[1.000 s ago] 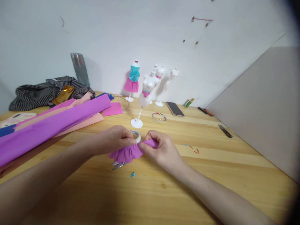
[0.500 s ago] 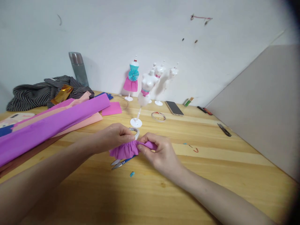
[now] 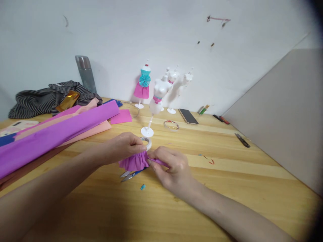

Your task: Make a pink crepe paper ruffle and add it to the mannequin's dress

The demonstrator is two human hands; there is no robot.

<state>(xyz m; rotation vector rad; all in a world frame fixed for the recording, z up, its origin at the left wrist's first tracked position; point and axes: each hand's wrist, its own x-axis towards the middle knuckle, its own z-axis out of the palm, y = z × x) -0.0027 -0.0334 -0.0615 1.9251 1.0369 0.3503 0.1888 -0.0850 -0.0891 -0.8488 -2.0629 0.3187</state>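
Both my hands pinch a gathered piece of purple crepe paper (image 3: 133, 162) just above the wooden table (image 3: 227, 188). My left hand (image 3: 123, 146) holds the pleated top edge with closed fingers. My right hand (image 3: 169, 166) grips the paper's loose right end, fingers curled over it. A roll of white tape (image 3: 147, 141) lies just behind my left fingertips. Small blue-handled scissors (image 3: 131, 174) rest on the table under the paper. A white doll mannequin (image 3: 157, 95) with a pink waistband stands behind the tape.
Rolls of purple and pink crepe paper (image 3: 55, 132) lie at the left, with striped cloth (image 3: 47, 97) and a steel flask (image 3: 85, 74) behind. A dressed mannequin (image 3: 143, 84), a phone (image 3: 188, 116), a bracelet (image 3: 171, 125) and snips (image 3: 242, 140) sit further back and right.
My right hand has slid left and curled further over the paper's free end, which shows less now. The pleated bunch has grown tighter under my left hand.
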